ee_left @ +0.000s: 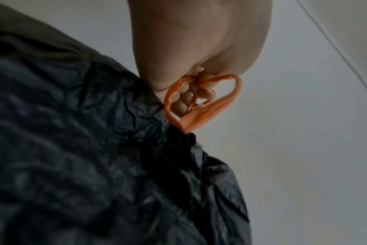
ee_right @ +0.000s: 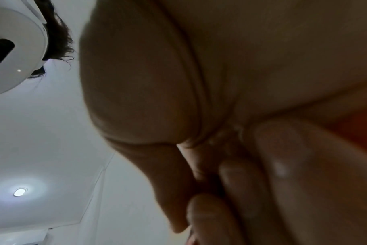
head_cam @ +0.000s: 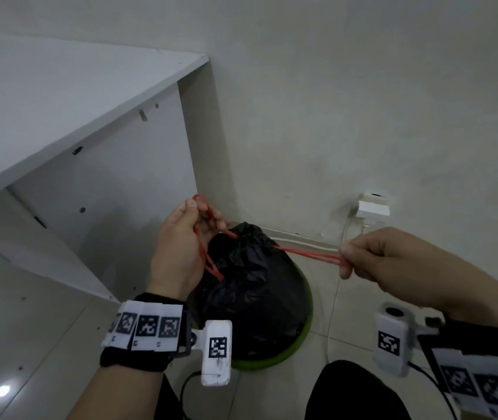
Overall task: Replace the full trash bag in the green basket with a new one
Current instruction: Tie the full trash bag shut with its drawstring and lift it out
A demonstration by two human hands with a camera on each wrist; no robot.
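The full trash bag (head_cam: 250, 286) sits in the green basket (head_cam: 272, 357), just below and between your two hands, its black neck already gathered to a pucker. Your left hand (head_cam: 181, 247) is clenched around one red drawstring loop (head_cam: 203, 234), the loop wound over your curled fingers (ee_left: 184, 97), and it hangs right over the bag's near shoulder. Your right hand (head_cam: 393, 262) pinches the other red loop (head_cam: 311, 255) between thumb and fingertips, drawn out taut to the far side of the neck; the right wrist view shows only curled fingers, not the string.

The thin strap is the weak point, I judge. If you pull the two loops apart too hard, one may stretch thin or tear out of its hem, and then you have no handle. Your right pinch is shallow, so the loop could slip free and the neck would slacken. If you lift before tying, the load may drag the basket up with it, since the bag fills the basket to its rim. Beyond your right hand, a white cable (head_cam: 337, 283) runs down from the wall plug (head_cam: 373, 207) past the basket, and a swinging bag could snag it. Beside your left hand stands the white cabinet panel (head_cam: 114, 189), near enough to knock.
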